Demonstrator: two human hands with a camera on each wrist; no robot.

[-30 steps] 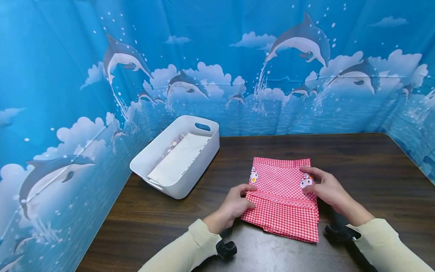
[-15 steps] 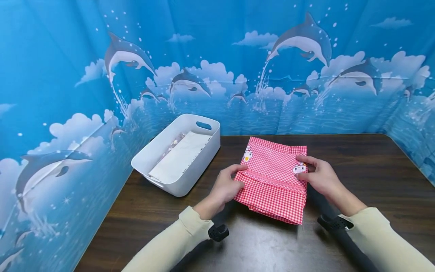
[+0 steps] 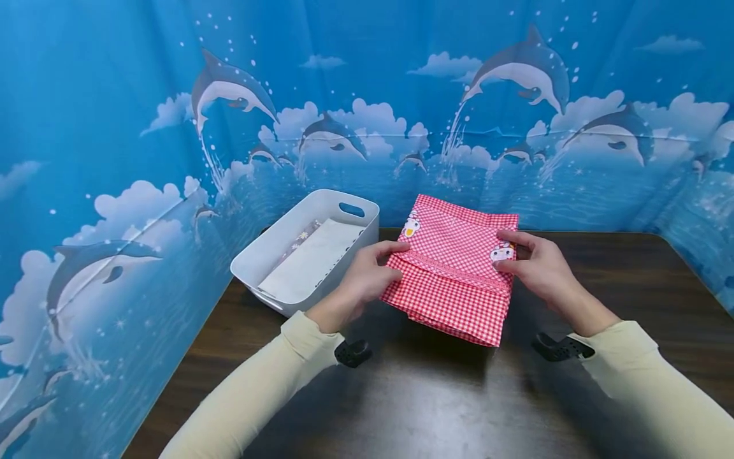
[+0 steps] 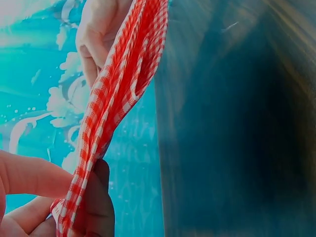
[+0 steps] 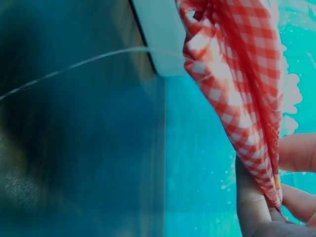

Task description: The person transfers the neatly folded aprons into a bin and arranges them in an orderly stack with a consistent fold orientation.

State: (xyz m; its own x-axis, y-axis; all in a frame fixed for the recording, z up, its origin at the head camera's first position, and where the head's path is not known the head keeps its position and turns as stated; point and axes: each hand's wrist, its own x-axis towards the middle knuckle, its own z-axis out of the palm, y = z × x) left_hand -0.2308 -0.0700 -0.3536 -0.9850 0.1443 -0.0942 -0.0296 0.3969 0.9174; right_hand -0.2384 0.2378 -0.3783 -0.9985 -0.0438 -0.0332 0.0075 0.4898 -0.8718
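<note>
A folded red-and-white gingham cloth (image 3: 450,268) with cartoon-face prints near both side edges is held up above the table. My left hand (image 3: 367,275) pinches its left edge between thumb and fingers. On the opposite side, my right hand (image 3: 541,266) pinches the right edge beside a printed face. In the left wrist view the cloth (image 4: 101,106) appears edge-on as several stacked layers, raised off the tabletop. From the right wrist, the cloth's (image 5: 237,94) layers gather between thumb and fingers, and a thin loose thread (image 5: 89,60) trails from it.
Left of the cloth stands a white plastic bin (image 3: 355,245) with handle cutouts, holding a folded white cloth (image 3: 312,258) and a floral-patterned item (image 3: 295,245). A dark wood table (image 3: 436,401) lies beneath. Behind and to the left hangs a blue dolphin-print curtain (image 3: 367,57).
Both hands have lifted the gingham cloth off the table and moved it away from the body, slightly left toward the bin. Their pinch on its sides stays the same.
</note>
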